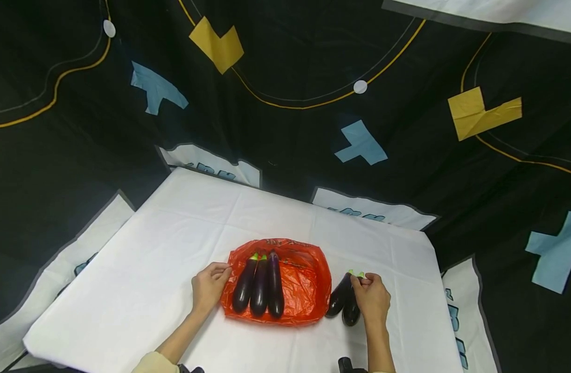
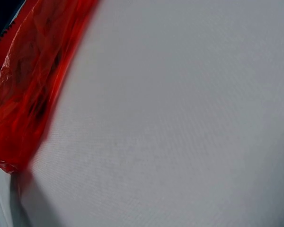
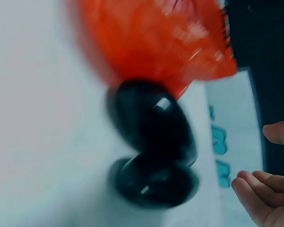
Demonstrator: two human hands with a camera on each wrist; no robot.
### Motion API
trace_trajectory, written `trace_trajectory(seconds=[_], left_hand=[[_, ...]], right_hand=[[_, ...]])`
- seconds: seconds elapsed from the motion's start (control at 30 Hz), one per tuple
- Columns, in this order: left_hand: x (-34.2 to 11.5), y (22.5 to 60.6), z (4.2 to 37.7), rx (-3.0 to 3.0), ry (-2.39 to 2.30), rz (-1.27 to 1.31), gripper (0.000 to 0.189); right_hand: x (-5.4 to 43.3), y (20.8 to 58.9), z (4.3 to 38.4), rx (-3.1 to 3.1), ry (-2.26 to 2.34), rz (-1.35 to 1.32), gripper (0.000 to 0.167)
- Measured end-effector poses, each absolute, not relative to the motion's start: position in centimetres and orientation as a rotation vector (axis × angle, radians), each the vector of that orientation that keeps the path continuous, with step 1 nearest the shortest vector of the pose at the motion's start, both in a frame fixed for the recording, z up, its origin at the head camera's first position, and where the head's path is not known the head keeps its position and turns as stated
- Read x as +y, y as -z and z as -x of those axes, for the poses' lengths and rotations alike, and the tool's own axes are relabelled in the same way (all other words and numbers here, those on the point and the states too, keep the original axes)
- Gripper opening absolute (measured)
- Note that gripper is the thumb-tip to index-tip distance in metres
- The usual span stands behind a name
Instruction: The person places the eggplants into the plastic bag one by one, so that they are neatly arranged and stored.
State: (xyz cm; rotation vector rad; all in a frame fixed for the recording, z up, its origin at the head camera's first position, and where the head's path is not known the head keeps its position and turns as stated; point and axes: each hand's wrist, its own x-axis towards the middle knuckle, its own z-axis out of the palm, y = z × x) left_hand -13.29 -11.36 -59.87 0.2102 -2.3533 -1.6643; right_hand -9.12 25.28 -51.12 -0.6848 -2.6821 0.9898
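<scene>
A red plastic bag (image 1: 309,290) lies spread open on the table, with three dark purple eggplants (image 1: 259,290) side by side in its left half. At the bag's left rim, my left hand (image 1: 210,287) pinches the plastic between thumb and fingers; the left wrist view shows mainly the bag's side (image 2: 28,90). Two more eggplants (image 1: 345,300) rest just right of the bag, their green stems upward. Over their stem ends is my right hand (image 1: 371,299). In the right wrist view its thumb and fingers (image 3: 258,191) stand apart, beside the two glossy eggplants (image 3: 151,127).
A white cloth covers the table (image 1: 183,228). Behind it hangs a black curtain (image 1: 276,140) with yellow and blue patches. White printed flaps (image 1: 374,207) border the table's far and side edges.
</scene>
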Motion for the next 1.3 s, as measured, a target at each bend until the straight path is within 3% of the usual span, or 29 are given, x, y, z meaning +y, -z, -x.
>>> trace_trajectory(seconds=[0.6, 1.3], left_hand=[[-11.5, 59.9, 13.3, -2.381, 1.64, -0.203, 0.006], [-11.5, 60.0, 13.2, -2.388, 1.627, -0.193, 0.006]], right_hand=[[27.6, 55.8, 7.6, -2.764, -0.944, 0.803, 0.054], [27.3, 56.5, 7.4, -2.802, -1.016, 0.819, 0.053]])
